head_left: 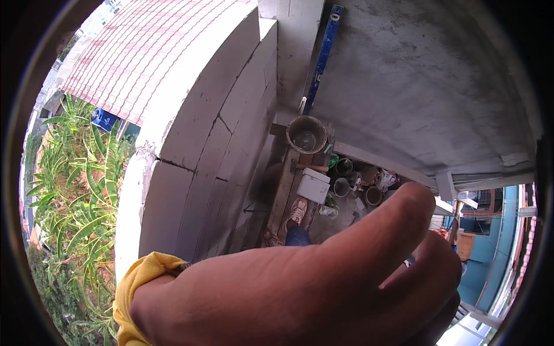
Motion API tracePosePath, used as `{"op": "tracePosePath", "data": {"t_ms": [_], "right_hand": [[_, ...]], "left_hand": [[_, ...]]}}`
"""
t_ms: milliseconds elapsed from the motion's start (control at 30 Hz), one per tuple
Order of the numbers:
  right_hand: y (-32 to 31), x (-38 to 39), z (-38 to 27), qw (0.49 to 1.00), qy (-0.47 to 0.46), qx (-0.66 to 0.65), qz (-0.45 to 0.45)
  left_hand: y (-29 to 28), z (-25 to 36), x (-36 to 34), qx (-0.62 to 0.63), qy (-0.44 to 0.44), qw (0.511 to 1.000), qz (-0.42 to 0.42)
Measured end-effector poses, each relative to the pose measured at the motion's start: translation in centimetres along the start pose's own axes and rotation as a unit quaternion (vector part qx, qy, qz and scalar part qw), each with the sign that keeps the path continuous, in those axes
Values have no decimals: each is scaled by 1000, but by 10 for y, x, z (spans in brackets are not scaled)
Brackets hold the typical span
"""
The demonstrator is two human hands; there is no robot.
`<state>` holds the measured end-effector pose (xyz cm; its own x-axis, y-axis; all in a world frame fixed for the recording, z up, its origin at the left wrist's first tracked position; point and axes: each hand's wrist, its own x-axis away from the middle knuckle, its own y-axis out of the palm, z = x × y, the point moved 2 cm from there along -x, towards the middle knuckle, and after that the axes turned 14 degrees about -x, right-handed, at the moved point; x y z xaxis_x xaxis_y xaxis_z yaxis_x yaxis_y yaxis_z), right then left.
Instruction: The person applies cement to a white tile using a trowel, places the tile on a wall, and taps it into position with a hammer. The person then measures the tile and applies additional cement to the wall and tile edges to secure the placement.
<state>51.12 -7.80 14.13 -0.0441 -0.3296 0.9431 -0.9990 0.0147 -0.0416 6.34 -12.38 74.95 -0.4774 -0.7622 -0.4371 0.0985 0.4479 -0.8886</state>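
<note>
Nearest of all, the left hand [306, 282] fills the lower middle of the frame, its wrist wrapped in a yellow cuff [138, 288] at the lower left and its fingers [398, 216] pointing right. The fingers are bent, the uppermost one raised apart from the others; their inner side is turned out of sight, so I cannot tell how far they open or whether they grip anything. Beyond the hand, at lower centre, show a blue trouser leg [298, 236] and a pair of patterned shoes [298, 211], the upper one on a narrow plank surface [281, 199]. Farther along it, near the centre, sits a white box-like object [314, 185], with a wooden handle [311, 168] lying crosswise just above it. The round bucket [292, 131] stands above that, at upper centre, well apart from the hand. To the right of the planks, several containers [341, 187] and a pale plastic bag [329, 212] crowd together lower down. A cracked-jointed block wall [196, 144] runs along the left, and a grey wall [415, 86] covers the upper right, a blue spirit level [325, 57] leaning near its left edge. Farthest off are green plants [86, 190] at left, a red-lined roof [138, 52] at upper left and a teal building [496, 248] at right.
</note>
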Motion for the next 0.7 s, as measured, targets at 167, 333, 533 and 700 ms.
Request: {"op": "tracePosePath", "data": {"t_ms": [167, 333, 533, 700], "right_hand": [[-4, 6, -6, 999, -7, -35, 13], [10, -10, -23, 995, -41, -80, -42], [27, -32, -65, 994, -15, -104, 39], [56, -32, -99, 996, 4, -79, 31]], "left_hand": [[28, -20, -20, 52, 22, 998, -11], [90, -45, -2, 177, -73, 981, -19], [235, -70, 110, 379, -428, 812, -120], [347, 1, 295, 295, -715, 549, -318]]}}
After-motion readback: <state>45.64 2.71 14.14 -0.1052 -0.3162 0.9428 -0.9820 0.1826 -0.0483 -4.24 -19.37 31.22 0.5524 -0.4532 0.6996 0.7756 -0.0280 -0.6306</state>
